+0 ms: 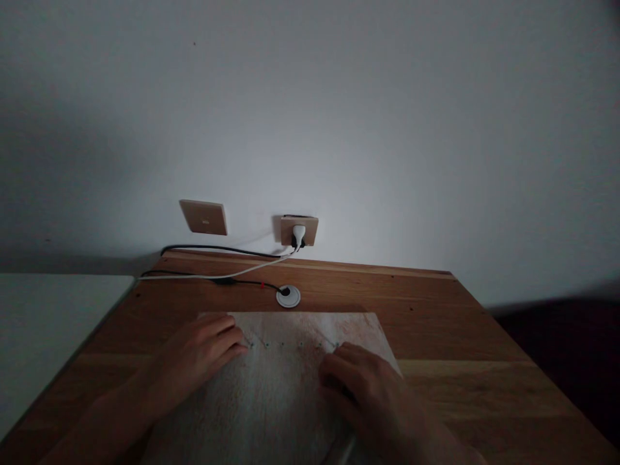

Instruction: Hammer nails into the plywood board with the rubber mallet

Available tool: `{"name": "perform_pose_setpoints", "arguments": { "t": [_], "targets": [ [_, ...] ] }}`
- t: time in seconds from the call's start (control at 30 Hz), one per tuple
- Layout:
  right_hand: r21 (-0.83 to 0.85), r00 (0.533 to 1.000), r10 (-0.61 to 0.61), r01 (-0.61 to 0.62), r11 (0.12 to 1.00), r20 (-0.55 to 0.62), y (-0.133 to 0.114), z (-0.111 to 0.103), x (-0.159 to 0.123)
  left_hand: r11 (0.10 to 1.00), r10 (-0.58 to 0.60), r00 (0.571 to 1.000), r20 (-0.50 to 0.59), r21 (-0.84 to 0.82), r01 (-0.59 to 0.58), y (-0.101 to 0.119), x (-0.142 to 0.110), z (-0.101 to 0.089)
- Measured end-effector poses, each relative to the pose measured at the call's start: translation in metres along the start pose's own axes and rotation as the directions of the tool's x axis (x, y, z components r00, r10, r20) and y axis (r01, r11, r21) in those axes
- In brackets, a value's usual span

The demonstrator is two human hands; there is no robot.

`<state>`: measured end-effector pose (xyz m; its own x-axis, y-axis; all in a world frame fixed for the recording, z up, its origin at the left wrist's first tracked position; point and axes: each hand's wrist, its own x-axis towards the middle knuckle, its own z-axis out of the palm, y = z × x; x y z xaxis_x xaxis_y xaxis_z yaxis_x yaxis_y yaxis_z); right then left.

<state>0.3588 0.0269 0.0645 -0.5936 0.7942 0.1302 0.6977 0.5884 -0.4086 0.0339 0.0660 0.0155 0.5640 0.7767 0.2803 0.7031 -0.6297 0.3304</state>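
Note:
A pale, streaked board (278,394) lies flat on the wooden desk. Across its far part runs a row of several small greenish studs (301,344), too small to name; thin slanted lines show beside some of them. My left hand (206,345) rests over the board's left side, fingers bent and closed near the leftmost stud. Close to the rightmost stud is my right hand (363,381), its fingers curled together. Whatever either hand holds, if anything, is hidden. Below the right hand, a blurred pale shape (346,445) shows at the lower edge, its kind unclear.
On the wall behind the desk (436,323) are a blank plate (203,217) and a socket (310,232) with a white plug (299,234). White and black cables run left across the desk's back. A round cable grommet (289,296) sits beyond the board.

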Motion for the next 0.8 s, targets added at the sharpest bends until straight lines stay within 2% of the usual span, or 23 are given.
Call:
{"name": "perform_pose_setpoints", "arguments": {
  "t": [0.13,0.23,0.3,0.43,0.57,0.67,0.73,0.8],
  "targets": [
    [-0.078,0.986,-0.144,0.151,0.985,0.089,-0.016,0.023,0.007,1.0,0.021,0.996,-0.085,0.025,-0.018,0.005,-0.002,-0.001],
    [-0.104,0.964,-0.224,0.24,0.965,0.146,-0.02,0.032,0.012,0.996,-0.019,0.988,-0.153,-0.084,0.006,0.02,-0.006,0.001],
    [-0.113,0.96,-0.23,0.249,0.962,0.158,-0.02,0.033,0.014,0.987,-0.033,0.99,-0.139,-0.163,0.01,0.034,-0.01,0.007],
    [-0.098,0.986,-0.118,0.129,0.987,0.116,-0.014,0.022,0.013,0.976,0.027,0.999,-0.045,-0.214,-0.036,0.06,-0.016,0.02],
    [-0.08,0.996,0.093,-0.091,0.993,0.014,0.011,0.005,0.009,0.978,0.087,0.996,-0.011,-0.189,-0.087,0.066,-0.02,0.028],
    [-0.113,0.974,0.228,-0.225,0.968,0.011,0.033,-0.006,0.007,0.989,0.011,0.993,-0.114,-0.147,-0.028,0.06,-0.019,0.03],
    [-0.129,0.96,0.274,-0.264,0.956,0.064,0.042,-0.01,0.009,0.992,-0.083,0.972,-0.218,-0.113,0.06,0.054,-0.017,0.032],
    [-0.144,0.95,0.289,-0.271,0.952,0.122,0.044,-0.013,0.014,0.986,-0.15,0.953,-0.263,-0.107,0.126,0.049,-0.014,0.035]
  ]
}}
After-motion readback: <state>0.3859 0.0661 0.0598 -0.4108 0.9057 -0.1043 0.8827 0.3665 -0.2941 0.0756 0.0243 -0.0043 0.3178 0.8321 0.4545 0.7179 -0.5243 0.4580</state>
